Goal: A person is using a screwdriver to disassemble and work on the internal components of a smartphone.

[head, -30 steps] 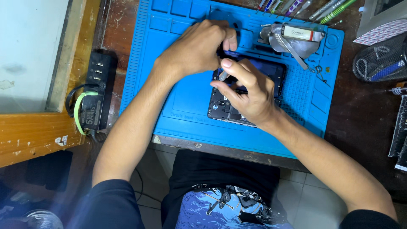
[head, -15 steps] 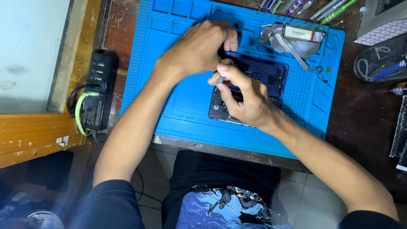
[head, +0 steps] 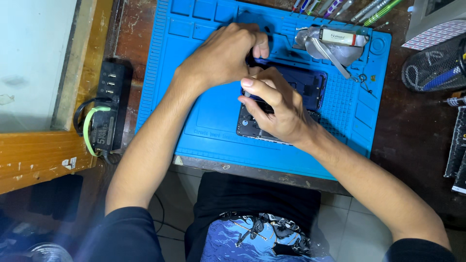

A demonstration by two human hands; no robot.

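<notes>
A dark blue phone [head: 306, 85] lies opened on the blue work mat [head: 213, 111], with its inner frame [head: 247, 125] showing below my hands. My left hand [head: 225, 53] is curled over the phone's upper left corner and grips it. My right hand [head: 274, 104] covers the phone's middle and pinches a thin grey tool [head: 247, 94] against its left edge. What my fingers press on under the hands is hidden.
A crumpled silver pouch with a small white tube [head: 337, 39] lies at the mat's upper right. Several pens and tools [head: 369, 9] line the top edge. A black charging hub with a green cable [head: 104, 114] sits to the left, a black mesh holder [head: 434, 68] to the right.
My right hand has shifted slightly up and left along the phone's edge with the tool. My left hand stays on the phone's upper corner.
</notes>
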